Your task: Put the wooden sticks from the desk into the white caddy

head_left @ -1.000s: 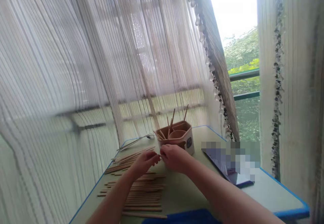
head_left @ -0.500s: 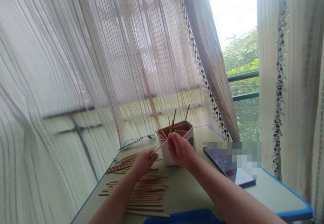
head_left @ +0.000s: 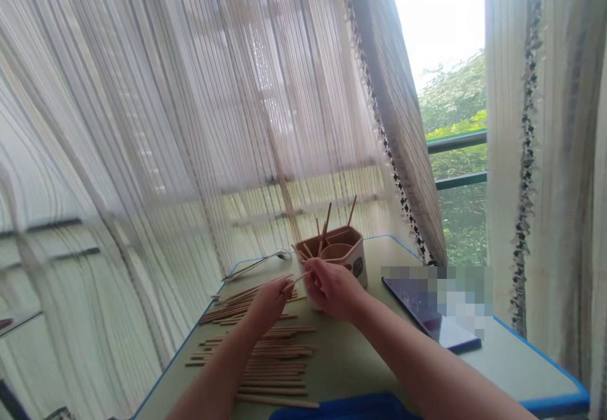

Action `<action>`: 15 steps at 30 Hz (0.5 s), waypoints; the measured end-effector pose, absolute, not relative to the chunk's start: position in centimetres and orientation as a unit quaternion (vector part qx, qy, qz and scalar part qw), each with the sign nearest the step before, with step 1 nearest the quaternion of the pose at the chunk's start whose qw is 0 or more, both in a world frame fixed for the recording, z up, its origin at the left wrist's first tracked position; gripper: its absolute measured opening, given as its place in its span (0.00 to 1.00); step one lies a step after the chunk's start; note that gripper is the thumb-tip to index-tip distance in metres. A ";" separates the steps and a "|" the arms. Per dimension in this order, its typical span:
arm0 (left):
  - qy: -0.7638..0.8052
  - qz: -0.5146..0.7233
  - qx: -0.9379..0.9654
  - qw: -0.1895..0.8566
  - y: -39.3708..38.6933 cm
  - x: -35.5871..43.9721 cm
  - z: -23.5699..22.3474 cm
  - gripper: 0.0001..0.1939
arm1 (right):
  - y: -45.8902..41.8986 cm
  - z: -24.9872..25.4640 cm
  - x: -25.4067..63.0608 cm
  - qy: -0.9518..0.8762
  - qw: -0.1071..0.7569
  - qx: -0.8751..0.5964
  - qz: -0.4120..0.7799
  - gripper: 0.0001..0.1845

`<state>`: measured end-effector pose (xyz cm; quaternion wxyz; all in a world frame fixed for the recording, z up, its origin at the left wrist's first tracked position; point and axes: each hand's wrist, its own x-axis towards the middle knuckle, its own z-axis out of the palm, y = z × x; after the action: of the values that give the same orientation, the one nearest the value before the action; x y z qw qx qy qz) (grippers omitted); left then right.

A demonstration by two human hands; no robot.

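Note:
Between my two hands runs a thin wooden chopstick (head_left: pixel 298 279). My left hand (head_left: pixel 269 301) is closed around its near end, above the rows of chopsticks. With bent fingers, my right hand (head_left: pixel 334 288) pinches the other end, just in front of a divided holder (head_left: pixel 356 260). That holder is white outside and brown inside, with several chopsticks (head_left: pixel 328 221) standing tilted in its compartments. My right hand hides part of its front wall. Many loose wooden chopsticks (head_left: pixel 277 369) lie side by side on the table, partly under my left forearm.
Metal cutlery (head_left: pixel 258 264) lies at the table's far left edge. A dark tablet-like device (head_left: pixel 417 309) rests on the right. Something blue (head_left: pixel 351 407) sits at the near edge of the green table (head_left: pixel 341 357). Sheer curtains (head_left: pixel 265 123) hang along the far and left sides.
My right hand has come slightly down and toward me, away from the holder's rim, uncovering more of it. My left hand stays nearly in place. The curtain at the left has shifted.

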<state>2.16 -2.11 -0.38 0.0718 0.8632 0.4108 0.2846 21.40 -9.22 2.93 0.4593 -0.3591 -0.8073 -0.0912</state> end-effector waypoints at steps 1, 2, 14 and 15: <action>0.406 0.283 0.866 0.072 -2.2 2.2 -0.3 0.21 | -9.2 2.9 21.4 -0.809 0.455 -0.361 -0.088 0.07; 0.402 0.281 0.869 0.072 -2.3 2.2 -0.2 0.22 | -9.2 2.9 21.4 -0.811 0.451 -0.362 -0.089 0.07; 0.417 0.253 0.873 0.011 -2.5 2.2 -0.3 0.23 | -9.4 3.1 21.6 -0.811 0.438 -0.372 -0.108 0.07; 0.419 0.249 0.873 0.004 -2.5 2.2 -0.3 0.23 | -9.3 3.1 21.6 -0.811 0.438 -0.372 -0.109 0.07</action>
<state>2.23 -2.50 -0.32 0.0036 0.8732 0.4186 0.2495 21.58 -9.32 3.14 0.4379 -0.3723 -0.8110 -0.1086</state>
